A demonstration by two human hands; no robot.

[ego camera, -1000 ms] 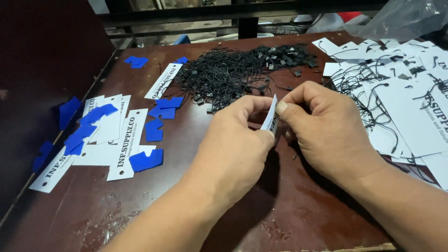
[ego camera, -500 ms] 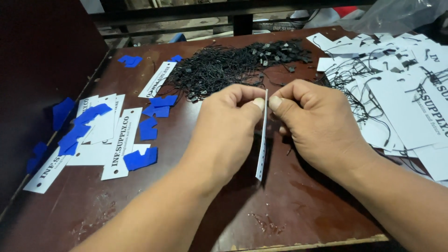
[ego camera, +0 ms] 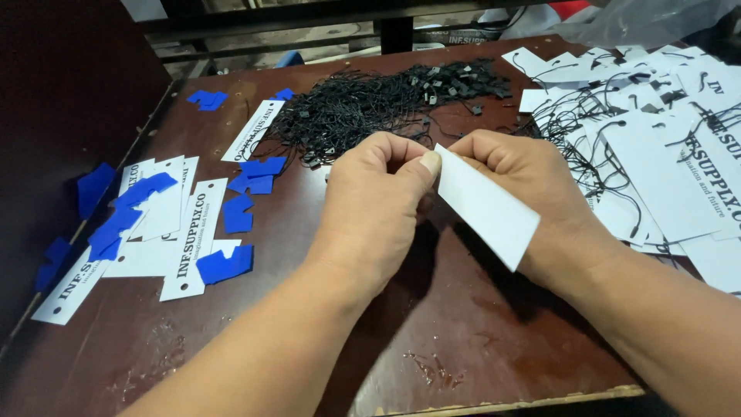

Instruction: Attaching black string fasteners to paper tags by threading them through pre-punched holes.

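We held our left hand (ego camera: pixel 378 208) and right hand (ego camera: pixel 525 193) knuckles-up and close together above the table (ego camera: pixel 478 340), both curled and pinching the top end of a tag (ego camera: pixel 486 208), the left thumb pressed on its corner. The tag was a plain white, smooth card strip, slanting down to the right over our right wrist. Behind lay a tangled heap of black strings (ego camera: pixel 370 104), blue scraps (ego camera: pixel 239 212) among printed tags at left, and strung tags (ego camera: pixel 656 147) at right

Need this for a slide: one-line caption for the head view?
Both hands, left hand and right hand, pinch a white tag above a brown table, black strings behind.
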